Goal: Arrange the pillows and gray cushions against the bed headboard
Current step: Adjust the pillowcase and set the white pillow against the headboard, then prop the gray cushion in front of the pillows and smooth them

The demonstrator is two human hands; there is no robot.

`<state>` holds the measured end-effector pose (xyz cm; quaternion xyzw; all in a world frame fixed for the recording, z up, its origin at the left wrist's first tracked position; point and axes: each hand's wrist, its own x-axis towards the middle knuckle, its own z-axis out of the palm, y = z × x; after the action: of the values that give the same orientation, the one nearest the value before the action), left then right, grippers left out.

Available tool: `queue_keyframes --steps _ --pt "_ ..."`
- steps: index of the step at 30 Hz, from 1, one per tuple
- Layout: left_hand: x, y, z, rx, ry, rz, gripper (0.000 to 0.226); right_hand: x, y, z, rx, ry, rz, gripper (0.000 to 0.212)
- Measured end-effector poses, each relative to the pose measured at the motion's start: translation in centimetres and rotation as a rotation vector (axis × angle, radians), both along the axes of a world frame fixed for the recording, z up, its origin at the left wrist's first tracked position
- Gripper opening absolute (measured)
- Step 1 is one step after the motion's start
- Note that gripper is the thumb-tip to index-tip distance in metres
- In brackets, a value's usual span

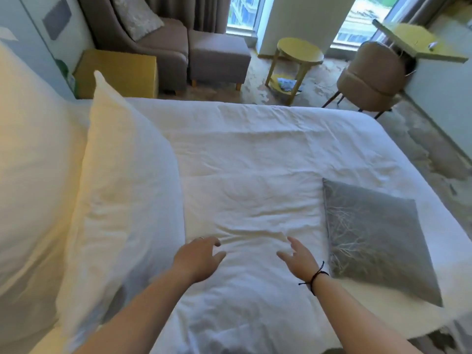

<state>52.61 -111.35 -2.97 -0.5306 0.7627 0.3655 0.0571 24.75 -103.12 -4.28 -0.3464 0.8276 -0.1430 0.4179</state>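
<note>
A white pillow [120,190] stands on its edge at the left, leaning against another white pillow [33,159] behind it. A third white pillow [250,226] lies flat in the middle of the bed [268,129]. My left hand [199,256] and my right hand [298,256] hover over its near part with fingers spread, holding nothing. A gray cushion [375,236] with a pale branch pattern lies flat on the bed, right of my right hand. The headboard is hidden behind the pillows.
A wooden nightstand [117,72] stands beyond the bed's far left corner. A gray armchair [153,34] with a silvery cushion [135,16] and an ottoman [219,57] sit by the window. A round yellow table [298,52], a tan chair [373,75] and a desk [419,44] stand at the right.
</note>
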Motion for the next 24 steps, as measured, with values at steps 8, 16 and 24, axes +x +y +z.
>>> queue_keyframes --steps 8,16,24 --pt "-18.6 1.6 -2.0 0.139 0.038 0.109 0.039 -20.9 0.7 -5.1 0.034 0.129 0.032 0.071" --pt "-28.4 2.5 -5.4 0.149 0.006 0.120 0.037 -32.1 4.1 -14.1 0.391 0.150 -0.048 0.123" --pt "-30.5 3.6 -7.3 0.222 -0.050 0.180 0.030 -30.5 2.7 -17.7 0.491 0.274 -0.051 0.143"
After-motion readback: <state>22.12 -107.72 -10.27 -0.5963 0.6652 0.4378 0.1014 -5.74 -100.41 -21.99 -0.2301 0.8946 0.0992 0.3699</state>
